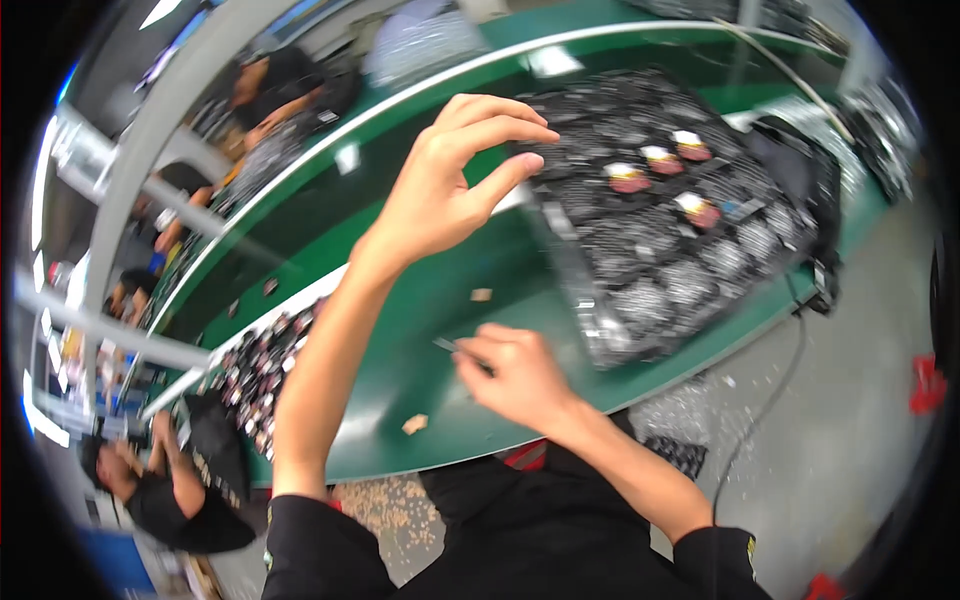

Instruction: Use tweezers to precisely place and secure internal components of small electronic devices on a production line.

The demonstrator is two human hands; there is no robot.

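My left hand (450,180) is raised over the green bench with thumb and fingers apart and nothing between them. Its fingertips reach toward the left edge of a large black plastic tray (640,235) with many compartments. Several small round pieces, white and yellow on top and pinkish below, stand in the tray, one of them a small piece (628,178) near the middle. My right hand (515,375) is closed around a slim tool (446,344) with a silver tip and a dark part by the fingers. The tip points left, above the bench; blur hides its exact kind.
A heap of small dark, shiny parts (265,370) lies left of my left forearm. Two small tan scraps, one a larger scrap (415,425), lie on the bench (380,400). Beyond a low divider runs a green conveyor (320,205). A co-worker (185,490) sits at the left; others work farther back.
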